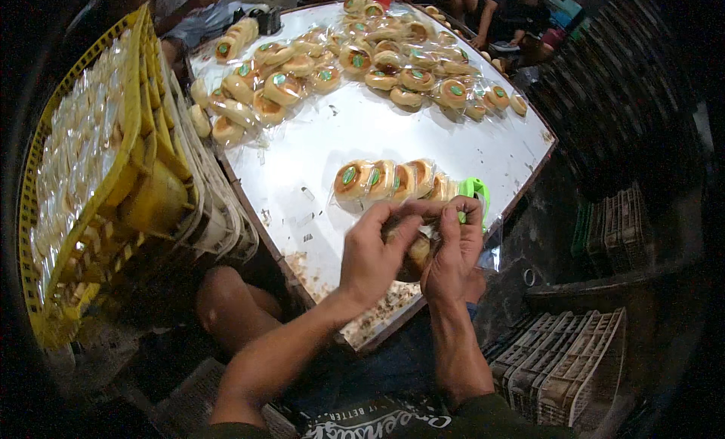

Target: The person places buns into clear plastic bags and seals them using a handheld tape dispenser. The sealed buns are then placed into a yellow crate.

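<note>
Between crates (157, 194) (563, 363), above a stained white table (294, 163), both hands' fingers (406, 233) (451, 224) pinch what seems a bagged bun (418, 250).

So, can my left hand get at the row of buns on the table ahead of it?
Likely yes: the row of buns lies just beyond the left hand, with nothing visible blocking the way, though that hand and the right hand seem busy with another bun.
</note>
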A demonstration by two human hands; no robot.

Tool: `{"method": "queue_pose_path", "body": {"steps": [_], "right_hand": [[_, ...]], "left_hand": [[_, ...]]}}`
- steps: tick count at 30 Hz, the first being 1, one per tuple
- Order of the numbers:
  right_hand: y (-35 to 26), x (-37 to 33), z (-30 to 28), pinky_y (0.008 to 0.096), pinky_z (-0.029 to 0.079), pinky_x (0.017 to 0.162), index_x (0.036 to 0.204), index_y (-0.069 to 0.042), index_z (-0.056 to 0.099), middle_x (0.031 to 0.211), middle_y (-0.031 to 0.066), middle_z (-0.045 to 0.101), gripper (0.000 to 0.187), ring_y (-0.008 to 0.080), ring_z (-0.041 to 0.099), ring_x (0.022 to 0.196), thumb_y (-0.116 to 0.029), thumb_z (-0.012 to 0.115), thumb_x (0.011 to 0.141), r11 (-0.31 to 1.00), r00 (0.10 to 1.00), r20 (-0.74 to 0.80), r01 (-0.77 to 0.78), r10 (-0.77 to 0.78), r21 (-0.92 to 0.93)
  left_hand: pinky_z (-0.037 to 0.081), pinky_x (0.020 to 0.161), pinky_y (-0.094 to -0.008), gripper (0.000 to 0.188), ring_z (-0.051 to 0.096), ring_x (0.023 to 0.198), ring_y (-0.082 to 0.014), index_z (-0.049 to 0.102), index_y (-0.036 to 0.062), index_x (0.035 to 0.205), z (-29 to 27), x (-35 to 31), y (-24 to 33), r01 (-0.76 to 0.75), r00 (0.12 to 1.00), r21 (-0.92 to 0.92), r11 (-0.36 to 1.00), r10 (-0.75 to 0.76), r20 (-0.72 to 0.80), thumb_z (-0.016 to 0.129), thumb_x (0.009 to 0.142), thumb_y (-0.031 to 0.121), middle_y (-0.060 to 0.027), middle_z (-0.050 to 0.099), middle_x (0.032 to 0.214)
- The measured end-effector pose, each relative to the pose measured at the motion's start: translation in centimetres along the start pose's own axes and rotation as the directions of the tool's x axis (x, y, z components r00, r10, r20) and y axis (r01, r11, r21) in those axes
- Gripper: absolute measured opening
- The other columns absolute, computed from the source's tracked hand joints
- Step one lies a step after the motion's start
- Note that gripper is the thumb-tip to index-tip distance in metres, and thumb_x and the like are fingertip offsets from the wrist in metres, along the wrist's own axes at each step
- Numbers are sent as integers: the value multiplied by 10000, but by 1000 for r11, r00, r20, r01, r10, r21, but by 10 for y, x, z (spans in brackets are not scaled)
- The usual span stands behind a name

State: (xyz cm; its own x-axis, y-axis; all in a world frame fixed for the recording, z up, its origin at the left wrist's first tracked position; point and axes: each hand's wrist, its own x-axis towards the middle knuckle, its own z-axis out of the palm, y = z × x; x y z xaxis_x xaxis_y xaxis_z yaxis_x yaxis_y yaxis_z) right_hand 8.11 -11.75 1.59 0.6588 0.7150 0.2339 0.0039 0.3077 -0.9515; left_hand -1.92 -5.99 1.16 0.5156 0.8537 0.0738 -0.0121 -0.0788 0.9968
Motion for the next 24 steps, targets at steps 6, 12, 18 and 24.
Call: {"method": "queue_pose_path", "body": {"steps": [6, 12, 18, 24], "right_hand": [[17, -17, 5, 377, 416, 1042, 1402, 18, 400, 1396, 183, 498, 463, 252, 503, 1260, -142, 537, 989, 457, 787, 305, 574, -536, -679], [28, -18, -2, 408, 414, 1010, 1156, 6, 571, 1187, 165, 602, 232, 307, 555, 1145, -67, 574, 936, 914, 983, 182, 103, -32, -393], [9, -4, -18, 353, 498, 793, 1040, -30, 586, 957, 96, 598, 266, 242, 593, 866, 73, 644, 803, 879, 979, 151, 190, -137, -438], [-4, -1, -26, 356, 499, 746, 1074, -43, 614, 965, 129, 603, 323, 270, 604, 874, 67, 686, 779, 670, 918, 340, 383, -202, -636]], "left_hand": [[539, 727, -249, 254, 645, 779, -99, 680, -55, 1047, -11, 14, -6, 173, 979, -462, 870, -205, -18, 629, 955, 176, -82, 710, 880], [520, 830, -266, 114, 598, 983, -130, 639, 8, 955, -22, 10, -9, -370, 923, 190, 909, 383, -40, 659, 924, 117, -69, 622, 968], [540, 798, -275, 381, 612, 897, -120, 530, 10, 1217, -19, 18, 0, 67, 988, -313, 947, -20, 150, 695, 876, 51, -56, 600, 930], [545, 717, -223, 587, 628, 840, -99, 425, -1, 1336, -19, 17, -9, 40, 989, -237, 971, -4, 148, 720, 830, -4, -46, 616, 863]]}}
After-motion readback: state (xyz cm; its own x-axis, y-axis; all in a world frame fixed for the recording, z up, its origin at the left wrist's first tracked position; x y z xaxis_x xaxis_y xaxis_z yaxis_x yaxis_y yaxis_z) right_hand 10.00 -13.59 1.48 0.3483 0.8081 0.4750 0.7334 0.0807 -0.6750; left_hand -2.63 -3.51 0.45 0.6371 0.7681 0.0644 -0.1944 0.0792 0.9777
